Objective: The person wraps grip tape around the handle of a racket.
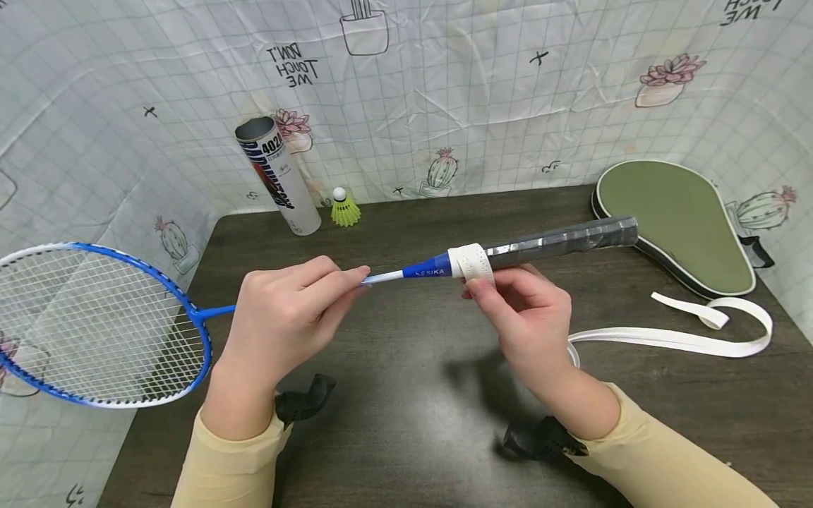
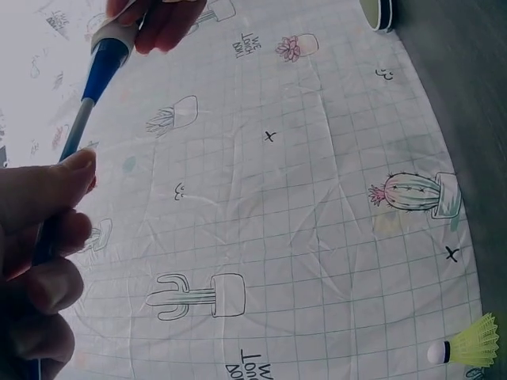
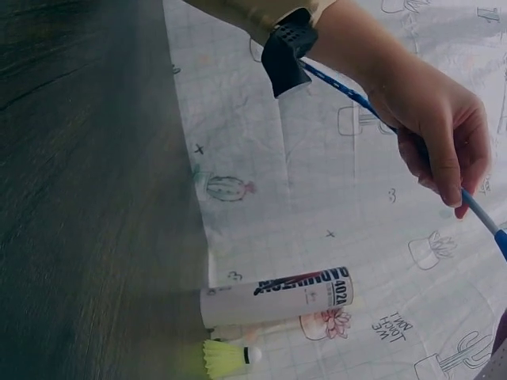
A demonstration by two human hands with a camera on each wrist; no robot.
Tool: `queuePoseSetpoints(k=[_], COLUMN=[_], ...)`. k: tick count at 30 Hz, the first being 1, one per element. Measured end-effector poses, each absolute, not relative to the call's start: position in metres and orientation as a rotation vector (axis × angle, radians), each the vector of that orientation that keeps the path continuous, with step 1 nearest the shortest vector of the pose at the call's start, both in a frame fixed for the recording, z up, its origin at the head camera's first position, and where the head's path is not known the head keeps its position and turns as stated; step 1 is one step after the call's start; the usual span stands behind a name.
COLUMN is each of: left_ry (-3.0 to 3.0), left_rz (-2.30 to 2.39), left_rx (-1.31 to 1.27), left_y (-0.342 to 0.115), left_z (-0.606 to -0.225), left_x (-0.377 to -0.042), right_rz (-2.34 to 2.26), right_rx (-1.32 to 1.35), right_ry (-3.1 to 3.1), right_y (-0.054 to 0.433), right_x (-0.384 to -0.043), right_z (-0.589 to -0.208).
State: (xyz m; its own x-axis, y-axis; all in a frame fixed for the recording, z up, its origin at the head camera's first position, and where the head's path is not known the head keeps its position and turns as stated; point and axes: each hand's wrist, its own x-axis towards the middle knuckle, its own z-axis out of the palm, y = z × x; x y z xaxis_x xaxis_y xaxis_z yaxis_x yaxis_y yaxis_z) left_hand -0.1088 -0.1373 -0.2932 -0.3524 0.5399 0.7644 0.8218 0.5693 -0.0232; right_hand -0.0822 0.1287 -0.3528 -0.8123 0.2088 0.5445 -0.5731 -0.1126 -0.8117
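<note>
A blue and white badminton racket (image 1: 422,269) is held up across the head view, its strung head at the left and dark grey handle (image 1: 565,240) pointing right. My left hand (image 1: 286,303) grips the thin shaft, with thumb and fingers curled around it in the left wrist view. White perforated grip tape (image 1: 470,259) circles the top of the handle, beside the blue cone. My right hand (image 1: 530,307) pinches this tape between thumb and fingers from below. Behind the right wrist, a long white strip (image 1: 673,340) emerges and loops over the table.
A shuttlecock tube (image 1: 288,187) leans at the back left, beside a yellow shuttlecock (image 1: 345,210). An olive green paddle-shaped case (image 1: 673,219) lies at the back right of the dark wooden table (image 1: 406,423). Patterned cloth (image 1: 483,106) encloses the back and sides.
</note>
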Motion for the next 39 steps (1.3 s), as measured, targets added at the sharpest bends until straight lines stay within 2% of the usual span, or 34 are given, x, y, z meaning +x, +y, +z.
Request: queuePoseSetpoints(k=[15,26,39], left_ry=[-2.028,-2.076,-2.031], left_rz=[-0.392,-0.454,-0.458], left_rx=[-0.959,-1.038,-1.005], left_y=[-0.1321,-0.1372,-0.1333], left_z=[-0.2925,-0.295,-0.2942], left_x=[-0.1071,-0.1076,-0.1075], right_rz=[2.022,1.956,1.959], right_rx=[0.4,0.426,0.416], right_ry=[-1.651,-1.65,-1.645], right_y=[0.128,0.1276,0.1276], right_x=[-0.0844,-0.0844,-0.0833], right_z=[-0.3523,-0.3537,-0.3523])
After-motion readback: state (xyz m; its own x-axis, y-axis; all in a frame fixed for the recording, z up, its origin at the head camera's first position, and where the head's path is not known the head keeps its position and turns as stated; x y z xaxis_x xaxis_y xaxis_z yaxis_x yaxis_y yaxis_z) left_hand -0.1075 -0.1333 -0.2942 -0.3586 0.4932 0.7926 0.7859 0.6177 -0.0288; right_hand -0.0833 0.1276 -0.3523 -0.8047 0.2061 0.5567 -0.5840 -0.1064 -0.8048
